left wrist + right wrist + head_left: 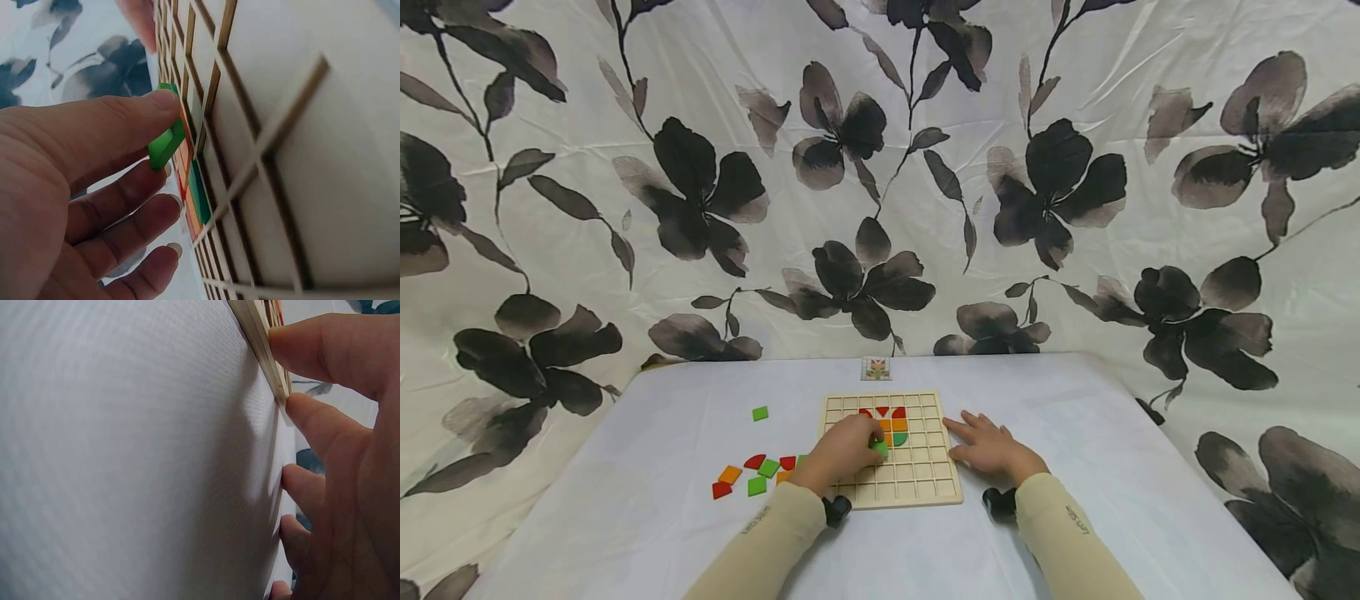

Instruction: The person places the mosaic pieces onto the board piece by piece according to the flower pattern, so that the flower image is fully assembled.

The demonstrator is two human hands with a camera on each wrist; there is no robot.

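Note:
A light wooden grid board point(917, 492) lies on the white table, with red, orange and green tiles set in its upper middle cells. My left hand point(842, 450) is over the board and pinches a bright green tile point(165, 144) between thumb and forefinger, close above the grid; its other fingers are loosely bent. A darker green rounded tile point(900, 439) sits in a cell beside the orange tiles point(899, 425). My right hand point(992, 450) rests at the board's right edge, fingers spread, thumb and forefinger touching the rim, as the right wrist view shows.
Loose red, orange and green tiles point(757, 485) lie left of the board, partly hidden by the left forearm. One green tile point(760, 413) lies apart farther back. A small pattern card point(876, 368) is at the table's far edge, before a flowered cloth point(865, 208).

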